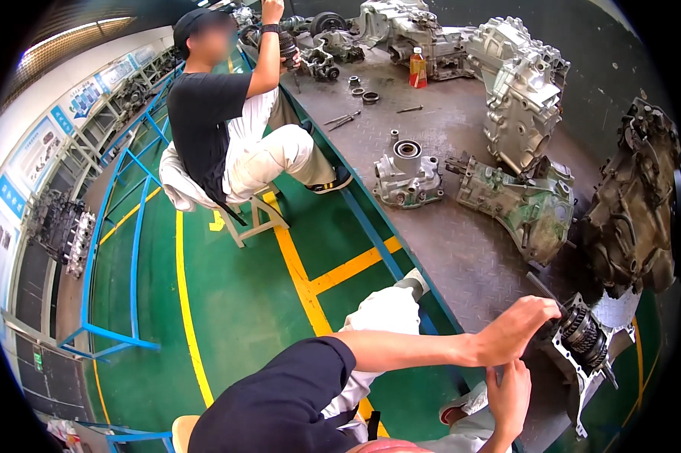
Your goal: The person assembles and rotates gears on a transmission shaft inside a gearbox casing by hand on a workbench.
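My left hand point(516, 330) is closed, its fingertips beside a slim metal rod point(543, 288) at the edge of an opened gearbox housing point(574, 362). What the fingers hold, if anything, I cannot make out. Inside the housing lies a gear shaft point(583, 336) with dark stacked gears, just right of that hand. Below my left wrist, my right hand point(509, 396) is raised with thumb and forefinger apart, and nothing shows between them. Both hands are over the near end of the metal workbench point(461, 249).
A greenish gearbox casing point(525, 208), a silver housing point(408, 177) and a tall silver transmission point(518, 90) stand on the bench. A dark engine block point(635, 204) rises at the right. Across the floor, a seated person point(212, 113) holds a gear part point(288, 49).
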The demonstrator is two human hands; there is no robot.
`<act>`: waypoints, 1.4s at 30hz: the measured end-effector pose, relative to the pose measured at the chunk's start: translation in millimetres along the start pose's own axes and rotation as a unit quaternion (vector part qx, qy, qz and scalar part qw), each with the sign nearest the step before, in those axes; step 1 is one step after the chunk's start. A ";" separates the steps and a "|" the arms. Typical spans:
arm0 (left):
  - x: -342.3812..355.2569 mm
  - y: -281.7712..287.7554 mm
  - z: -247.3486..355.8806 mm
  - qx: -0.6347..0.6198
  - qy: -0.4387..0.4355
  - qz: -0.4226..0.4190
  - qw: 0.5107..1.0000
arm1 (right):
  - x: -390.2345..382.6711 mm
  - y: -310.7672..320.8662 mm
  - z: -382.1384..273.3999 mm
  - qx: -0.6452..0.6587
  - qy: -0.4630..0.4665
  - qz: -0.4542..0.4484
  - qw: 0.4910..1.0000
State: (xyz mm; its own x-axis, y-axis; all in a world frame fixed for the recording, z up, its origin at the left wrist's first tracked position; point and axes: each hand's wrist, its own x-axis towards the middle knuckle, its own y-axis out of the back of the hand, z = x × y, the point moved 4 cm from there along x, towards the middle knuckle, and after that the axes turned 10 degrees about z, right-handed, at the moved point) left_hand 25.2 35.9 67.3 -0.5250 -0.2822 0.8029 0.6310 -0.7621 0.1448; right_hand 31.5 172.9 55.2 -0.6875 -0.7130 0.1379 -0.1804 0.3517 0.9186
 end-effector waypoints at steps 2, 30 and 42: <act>1.2 -10.0 10.1 -0.086 0.028 -0.009 0.996 | 2.5 -4.4 10.9 0.014 0.004 -0.029 0.999; -42.9 -43.9 9.7 -0.066 0.062 -0.085 0.992 | -8.4 -25.4 15.4 0.101 -0.002 0.063 0.993; -49.0 -45.8 8.2 -0.055 0.071 -0.113 0.990 | -12.5 -39.7 31.6 0.064 0.003 0.044 0.997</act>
State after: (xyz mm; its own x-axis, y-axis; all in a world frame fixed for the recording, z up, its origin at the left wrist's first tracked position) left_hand 26.7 89.5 26.1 -0.7255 -0.1701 0.6668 0.4266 -0.8715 0.2418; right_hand 25.1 187.0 5.4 -0.7008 -0.6793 0.2178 -0.2079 0.4865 0.8486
